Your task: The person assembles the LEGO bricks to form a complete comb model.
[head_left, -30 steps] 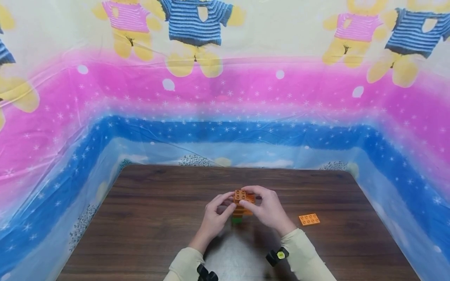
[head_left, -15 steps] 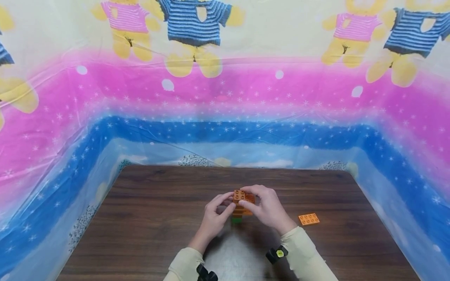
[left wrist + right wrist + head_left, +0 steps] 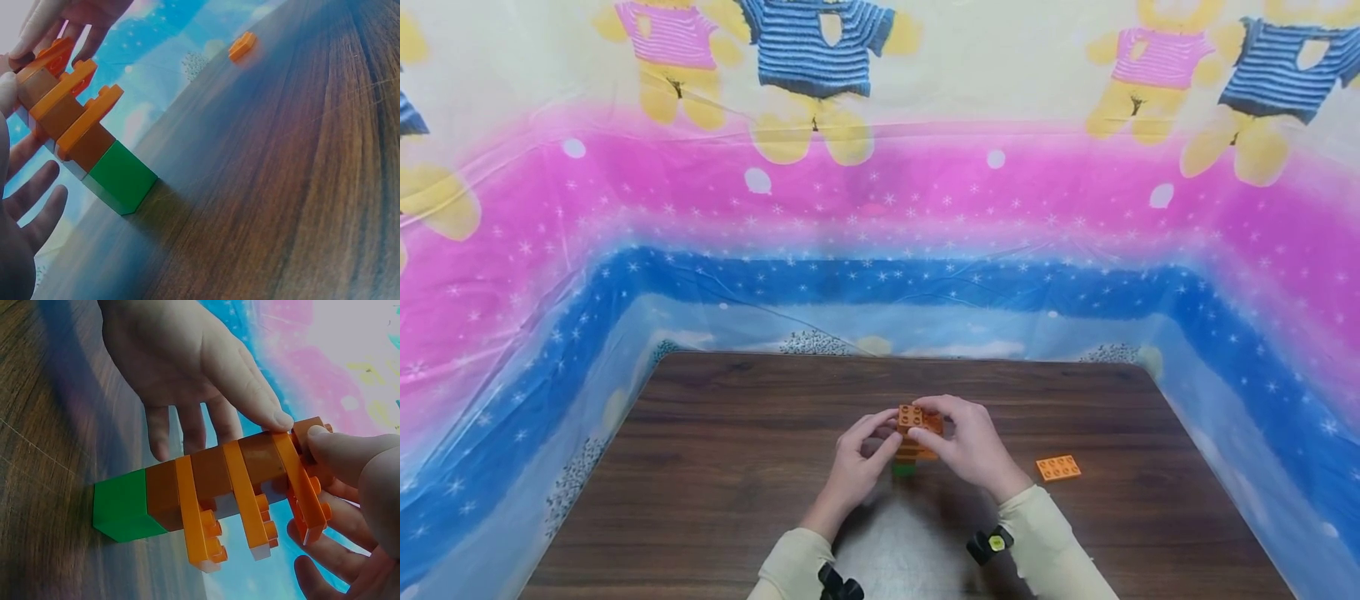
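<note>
A tower of toy building bricks stands upright on the table, with a green brick point(image 3: 128, 503) at its base. Above that, brown bricks point(image 3: 212, 475) alternate with several orange plates point(image 3: 250, 503), which jut out to the right side. At the top sits a small brown brick point(image 3: 911, 417). My right hand point(image 3: 973, 446) pinches this top brick, its thumb against one side. My left hand point(image 3: 859, 454) steadies the tower's upper part between thumb and fingers; in the right wrist view its thumb touches the uppermost orange plate, while its lower fingers extend behind the tower.
A loose orange plate point(image 3: 1058, 467) lies on the wooden table point(image 3: 737, 500) to the right of my right hand. A printed cloth point(image 3: 880, 283) hangs behind the table and along its sides.
</note>
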Tool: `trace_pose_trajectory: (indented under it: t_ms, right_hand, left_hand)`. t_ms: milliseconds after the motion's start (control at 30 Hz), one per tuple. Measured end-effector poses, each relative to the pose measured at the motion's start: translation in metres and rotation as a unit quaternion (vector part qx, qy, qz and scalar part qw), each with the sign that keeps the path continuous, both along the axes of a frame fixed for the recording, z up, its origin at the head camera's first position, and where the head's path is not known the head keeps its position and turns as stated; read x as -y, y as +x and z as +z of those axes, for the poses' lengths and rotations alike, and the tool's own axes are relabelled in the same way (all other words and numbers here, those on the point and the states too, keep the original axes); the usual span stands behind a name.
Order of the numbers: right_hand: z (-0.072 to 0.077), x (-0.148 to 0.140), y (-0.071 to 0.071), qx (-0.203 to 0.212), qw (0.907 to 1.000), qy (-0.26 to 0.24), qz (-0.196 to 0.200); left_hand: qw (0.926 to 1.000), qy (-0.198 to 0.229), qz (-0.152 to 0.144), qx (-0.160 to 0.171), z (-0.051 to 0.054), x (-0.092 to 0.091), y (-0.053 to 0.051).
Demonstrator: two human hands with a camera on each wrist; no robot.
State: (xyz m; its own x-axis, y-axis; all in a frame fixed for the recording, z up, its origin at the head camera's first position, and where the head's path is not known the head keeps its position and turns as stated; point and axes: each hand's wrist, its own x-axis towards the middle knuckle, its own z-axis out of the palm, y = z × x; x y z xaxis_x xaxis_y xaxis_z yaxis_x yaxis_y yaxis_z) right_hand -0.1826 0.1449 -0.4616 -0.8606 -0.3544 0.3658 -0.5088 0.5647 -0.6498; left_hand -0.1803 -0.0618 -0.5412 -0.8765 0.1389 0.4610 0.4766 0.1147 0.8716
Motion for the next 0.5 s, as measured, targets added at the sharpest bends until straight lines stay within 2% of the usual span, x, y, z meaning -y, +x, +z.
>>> trace_pose_trajectory:
  t_ms: [200, 500]
  right_hand:
    - [-0.002, -0.001, -0.001, 0.006, 0.9999, -0.010, 0.000]
    - [-0.004, -0.005, -0.004, 0.016, 0.9990, -0.036, 0.022]
  left_hand:
    - [0.9999, -0.005, 0.000, -0.010, 0.001, 0.000, 0.000]
    - [0.9992, 0.007, 0.011, -0.037, 0.013, -0.005, -0.001]
